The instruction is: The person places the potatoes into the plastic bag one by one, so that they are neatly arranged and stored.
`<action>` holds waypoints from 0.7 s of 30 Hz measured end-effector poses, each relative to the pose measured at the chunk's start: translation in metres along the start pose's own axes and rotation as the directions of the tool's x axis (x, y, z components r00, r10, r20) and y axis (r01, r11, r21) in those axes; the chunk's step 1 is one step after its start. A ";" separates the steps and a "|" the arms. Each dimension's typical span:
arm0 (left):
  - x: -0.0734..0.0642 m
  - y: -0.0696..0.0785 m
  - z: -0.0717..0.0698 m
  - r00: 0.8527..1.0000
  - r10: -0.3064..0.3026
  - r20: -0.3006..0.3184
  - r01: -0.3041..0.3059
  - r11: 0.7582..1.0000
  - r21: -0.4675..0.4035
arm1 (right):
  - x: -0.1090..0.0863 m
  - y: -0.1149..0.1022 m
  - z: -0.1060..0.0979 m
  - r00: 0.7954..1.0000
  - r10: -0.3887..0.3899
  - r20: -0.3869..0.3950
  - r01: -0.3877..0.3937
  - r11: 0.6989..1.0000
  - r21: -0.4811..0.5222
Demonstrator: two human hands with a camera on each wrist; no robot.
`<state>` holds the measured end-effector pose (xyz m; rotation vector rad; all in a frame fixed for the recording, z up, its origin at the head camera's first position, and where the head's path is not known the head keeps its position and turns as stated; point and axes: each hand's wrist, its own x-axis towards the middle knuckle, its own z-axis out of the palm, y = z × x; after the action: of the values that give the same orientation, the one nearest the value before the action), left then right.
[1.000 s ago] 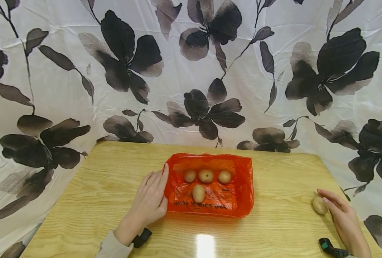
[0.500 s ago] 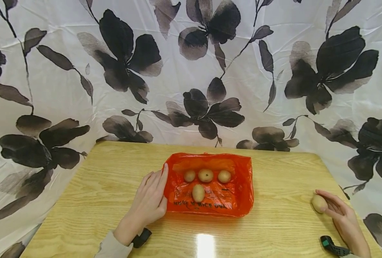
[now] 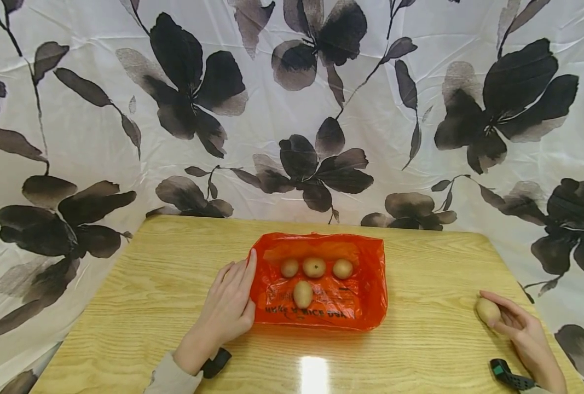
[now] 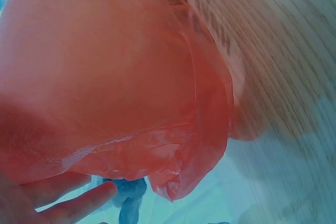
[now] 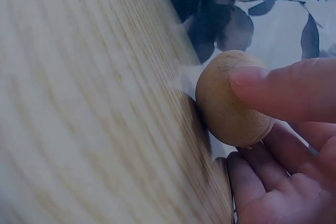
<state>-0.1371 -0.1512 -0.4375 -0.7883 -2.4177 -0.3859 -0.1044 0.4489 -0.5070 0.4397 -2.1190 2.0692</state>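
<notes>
At the right side of the table, my right hand [image 3: 525,328] pinches a potato [image 3: 488,311] between thumb and fingers. In the right wrist view the thumb presses across the potato [image 5: 231,103] while the fingers lie on its other side, close to the tabletop. My left hand [image 3: 230,301] rests along the left wall of a red plastic bag [image 3: 370,306], its fingers straight against the outside. Inside the bag, three potatoes form a row, with the middle one [image 3: 314,267] marked by a dark spot. A single potato [image 3: 303,295] lies in front of them.
The wooden table [image 3: 420,361] carries the bag near its middle. Behind and beside it hangs a white cloth [image 3: 252,120] with dark flowers. Each wrist wears a black strap, such as the right strap [image 3: 510,377]. The table's right edge runs close beside my right hand.
My right thumb and fingers have closed on the potato at the right, which has barely shifted. My left hand and the bag have kept their places.
</notes>
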 end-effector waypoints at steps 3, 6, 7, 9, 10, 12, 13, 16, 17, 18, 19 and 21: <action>0.000 0.000 0.000 1.000 0.000 0.002 0.000 1.000 -0.002 | 0.000 0.000 0.001 0.999 0.026 -0.020 -0.026 1.000 -0.017; 0.000 0.000 -0.001 1.000 -0.004 0.007 0.004 1.000 -0.006 | 0.000 -0.001 0.003 0.997 0.060 -0.047 -0.062 0.998 -0.031; 0.000 -0.001 -0.001 1.000 -0.005 0.009 0.005 1.000 -0.007 | 0.000 -0.001 0.004 0.996 0.070 -0.053 -0.072 0.997 -0.035; 0.000 -0.001 -0.001 1.000 -0.007 0.013 0.007 1.000 -0.007 | 0.000 -0.002 0.004 0.994 0.087 -0.069 -0.090 0.995 -0.041; 0.000 -0.001 -0.001 1.000 -0.007 0.014 0.007 1.000 -0.008 | 0.000 -0.002 0.005 0.993 0.092 -0.079 -0.095 0.995 -0.036; 0.000 -0.001 -0.001 1.000 -0.007 0.016 0.007 1.000 -0.008 | 0.000 -0.002 0.005 0.992 0.096 -0.085 -0.099 0.995 -0.033; 0.000 -0.001 -0.001 1.000 -0.006 0.015 0.007 1.000 -0.007 | 0.000 -0.002 0.005 0.991 0.095 -0.091 -0.098 0.995 -0.031; 0.000 -0.001 0.000 1.000 -0.005 0.014 0.005 1.000 -0.007 | 0.001 -0.002 0.006 0.990 0.097 -0.101 -0.100 0.995 -0.024; 0.000 -0.001 0.000 1.000 -0.004 0.013 0.004 1.000 -0.006 | 0.001 -0.002 0.006 0.990 0.097 -0.102 -0.100 0.995 -0.023; 0.001 -0.001 0.000 1.000 -0.004 0.013 0.004 1.000 -0.006 | 0.001 -0.002 0.006 0.990 0.097 -0.104 -0.099 0.995 -0.018; 0.001 -0.001 0.000 1.000 -0.004 0.013 0.004 1.000 -0.005 | 0.002 -0.002 0.006 0.990 0.097 -0.105 -0.099 0.995 -0.016; 0.001 -0.001 -0.001 1.000 -0.006 0.014 0.006 1.000 -0.005 | 0.003 -0.002 0.007 0.989 0.104 -0.106 -0.106 0.994 -0.018</action>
<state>-0.1380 -0.1523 -0.4369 -0.7888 -2.4338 -0.3896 -0.1057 0.4415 -0.5040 0.2154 -2.1464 2.0700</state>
